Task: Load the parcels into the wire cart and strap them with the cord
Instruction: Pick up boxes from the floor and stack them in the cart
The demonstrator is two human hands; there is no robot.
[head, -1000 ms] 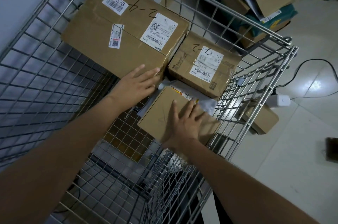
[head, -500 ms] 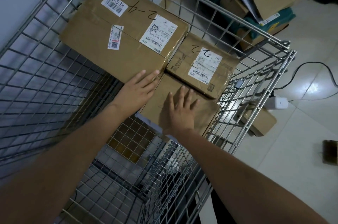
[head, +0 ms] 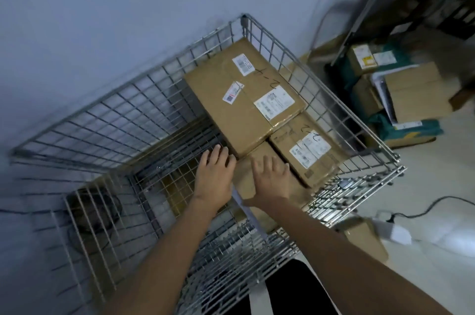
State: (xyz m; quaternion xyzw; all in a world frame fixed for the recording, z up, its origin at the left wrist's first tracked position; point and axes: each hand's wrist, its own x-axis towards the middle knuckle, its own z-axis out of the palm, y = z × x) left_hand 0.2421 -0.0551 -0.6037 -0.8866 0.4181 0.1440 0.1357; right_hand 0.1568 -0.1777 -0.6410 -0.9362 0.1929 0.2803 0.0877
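Fingers (head: 270,164) of our right hand (head: 271,181) lie straight and slightly spread, flat on the low box (head: 250,160) at the near right of the cart; those of our left hand (head: 214,175) are straight and close together, tips touching the near corner of the big box (head: 239,101). Neither hand curls round anything.

We go from the largest down. Biggest is the wire cart (head: 144,108), standing against the wall (head: 128,6), its far left floor showing bare mesh. Inside, the big box fills the far right side, with white labels and handwriting on top. Just right of its near end sits a middle box (head: 308,152), also labelled, touching it. Our low box lies nearest, wedged against both, with a pale sheet (head: 246,206) sticking out under its near edge.

Outside the cart, a pile of parcels (head: 401,93) lies on the floor at far right. A small box (head: 365,237) rests near right, beside a white plug block (head: 393,229) with a black cable (head: 437,201). We cannot pick out a strapping cord.
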